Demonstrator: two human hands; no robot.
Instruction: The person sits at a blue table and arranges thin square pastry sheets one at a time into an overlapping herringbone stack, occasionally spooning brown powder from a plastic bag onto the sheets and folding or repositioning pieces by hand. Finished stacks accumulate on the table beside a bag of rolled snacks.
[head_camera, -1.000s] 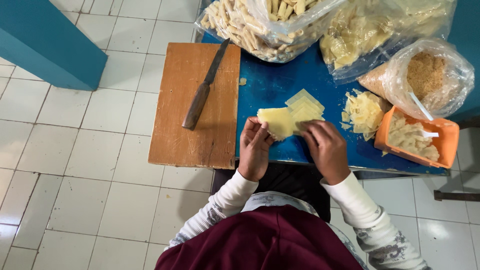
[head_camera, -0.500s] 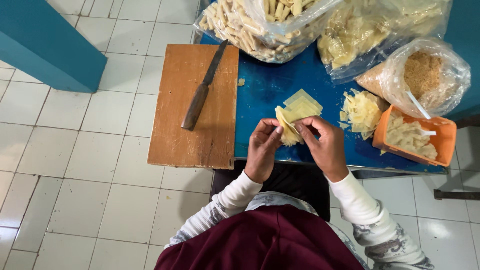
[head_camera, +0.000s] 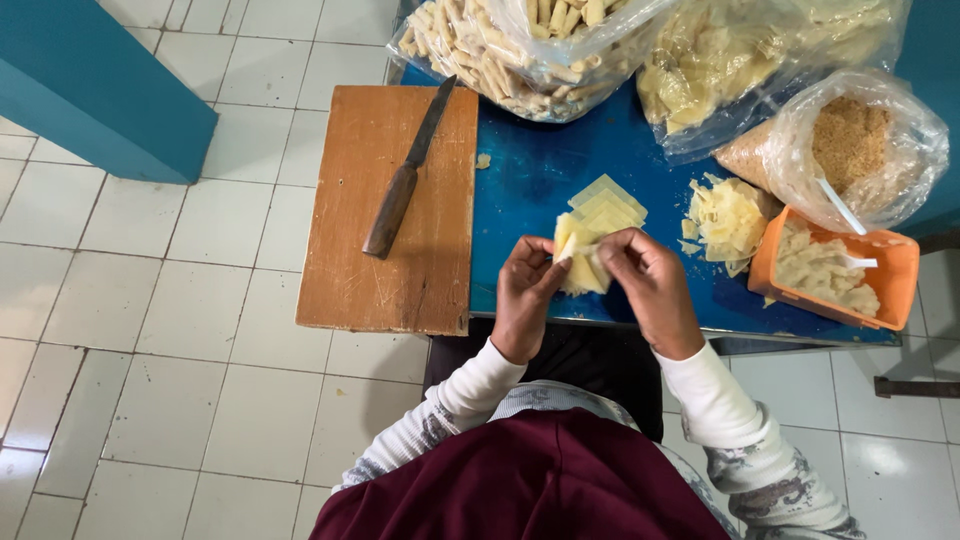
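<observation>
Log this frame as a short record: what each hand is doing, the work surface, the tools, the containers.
left hand: pinching the pale yellow sheet, lifted
right hand: pinching the same sheet
surface: blue table
sheet stack: on table, behind the hands
knife: lying on wooden board, untouched
orange tub: right, holds pale pieces
bag of rolls: far edge

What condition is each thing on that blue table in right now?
Pale wrapper sheet: lifted, half folded between both hands.
Left hand: pinching the sheet.
Right hand: pinching the sheet.
Wrapper stack: lying flat.
Knife: resting unused on the cutting board.
Orange tub: open, partly filled.
Crumb bag: open.
</observation>
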